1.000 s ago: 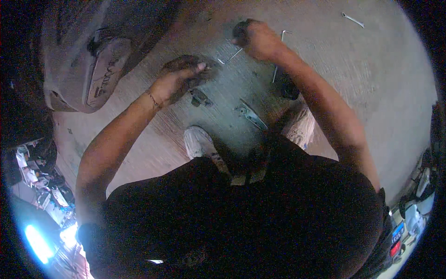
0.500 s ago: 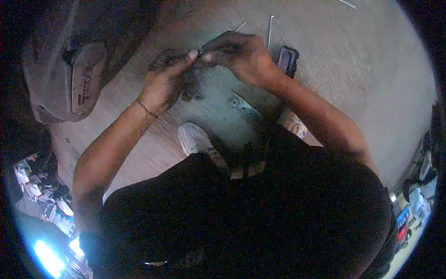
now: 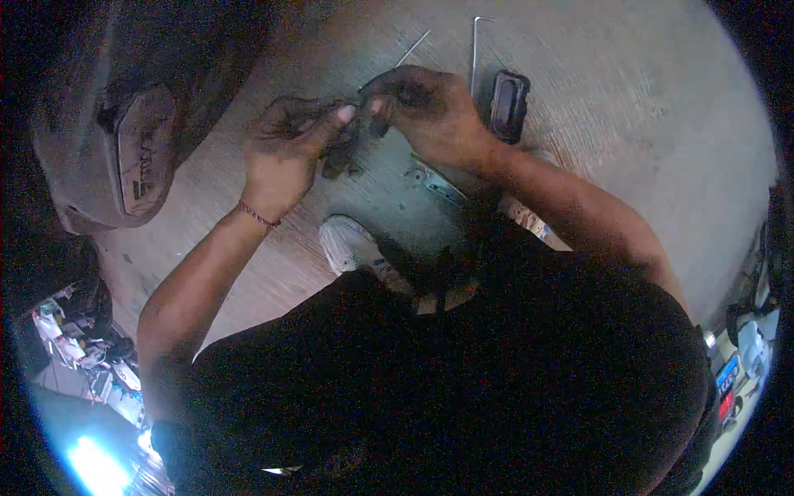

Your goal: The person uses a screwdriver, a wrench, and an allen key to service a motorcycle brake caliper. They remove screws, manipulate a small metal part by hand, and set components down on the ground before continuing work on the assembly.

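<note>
Both hands are raised over the floor, thumbs facing each other with a small gap between them. My left hand (image 3: 285, 149), with a thin cord on its wrist, has its fingers curled and the thumb pressed in; what it pinches is too dark to make out. My right hand (image 3: 438, 116) is also closed in a pinch, with a small dark piece near its thumb that I cannot name. Below the hands, on the floor, lie a metal lever-like part (image 3: 440, 183) with a round end and a small dark part (image 3: 335, 169).
Beyond my right hand lie an L-shaped hex key (image 3: 475, 54), a thin metal rod (image 3: 412, 48) and a dark, hollow, rounded tray (image 3: 508, 107). A large dark body with a raised panel (image 3: 149, 157) stands at left. My white shoe (image 3: 347, 244) is below; clutter (image 3: 91, 351) fills the lower left.
My hands have drawn slightly apart; the thumbs nearly met before and now have a gap between them. The whole view has also shifted a little.
</note>
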{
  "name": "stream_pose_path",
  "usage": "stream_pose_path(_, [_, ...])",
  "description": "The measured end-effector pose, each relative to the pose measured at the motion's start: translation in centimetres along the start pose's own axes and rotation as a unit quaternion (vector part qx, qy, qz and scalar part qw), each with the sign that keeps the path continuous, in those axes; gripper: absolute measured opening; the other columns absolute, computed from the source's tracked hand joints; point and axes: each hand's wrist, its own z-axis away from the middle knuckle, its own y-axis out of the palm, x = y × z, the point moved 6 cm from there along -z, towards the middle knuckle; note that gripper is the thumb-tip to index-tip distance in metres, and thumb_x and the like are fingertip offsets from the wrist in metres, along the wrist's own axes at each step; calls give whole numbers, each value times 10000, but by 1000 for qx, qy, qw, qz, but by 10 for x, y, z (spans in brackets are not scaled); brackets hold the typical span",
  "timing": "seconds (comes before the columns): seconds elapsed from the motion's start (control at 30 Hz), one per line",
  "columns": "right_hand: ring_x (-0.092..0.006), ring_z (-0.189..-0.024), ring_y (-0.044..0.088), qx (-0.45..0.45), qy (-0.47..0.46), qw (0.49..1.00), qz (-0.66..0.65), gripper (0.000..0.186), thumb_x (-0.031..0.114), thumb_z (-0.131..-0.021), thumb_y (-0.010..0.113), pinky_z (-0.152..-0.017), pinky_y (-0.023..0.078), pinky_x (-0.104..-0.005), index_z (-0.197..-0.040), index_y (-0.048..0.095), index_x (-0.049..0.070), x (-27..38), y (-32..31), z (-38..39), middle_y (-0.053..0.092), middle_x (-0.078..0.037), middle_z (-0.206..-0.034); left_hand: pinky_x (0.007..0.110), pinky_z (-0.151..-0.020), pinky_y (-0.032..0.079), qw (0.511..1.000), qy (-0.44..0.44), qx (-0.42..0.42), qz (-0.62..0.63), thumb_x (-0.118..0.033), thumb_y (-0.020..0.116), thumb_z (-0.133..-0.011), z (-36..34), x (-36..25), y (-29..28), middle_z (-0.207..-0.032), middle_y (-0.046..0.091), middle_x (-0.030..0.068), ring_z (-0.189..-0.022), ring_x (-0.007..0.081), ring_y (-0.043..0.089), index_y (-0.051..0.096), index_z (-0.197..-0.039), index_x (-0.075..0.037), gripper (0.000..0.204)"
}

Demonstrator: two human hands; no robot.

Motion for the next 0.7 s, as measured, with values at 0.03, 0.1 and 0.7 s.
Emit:
stream_pose_path(0.03, [-214,-767,650,-1,45,999,-21,232,244,-866,612,-716,509,-337,-905,660,20,-6,1,3,664,-126,-826,264,-639,506,998,61,-8,1,-210,722,-794,2,-5,2,-832,668,90,-723,129,623,629,-918,19,277])
stream_pose_path(0.1, [-221,-767,651,-12,42,999,-4,252,262,-866,612,-717,509,-344,-910,659,18,-5,4,8,666,-130,-833,259,-657,509,992,124,-18,8,-181,725,-790,4,-11,2,-852,675,95,-740,124,629,632,-920,22,258])
stream_pose_path(0.7, [-156,-806,620,-63,-73,991,92,160,125,-818,685,-753,513,-305,-917,642,7,22,-3,13,654,-87,-852,272,-525,476,960,-105,5,259,-187,700,-808,1,-4,12,-786,613,92,-624,164,585,584,-916,7,251])
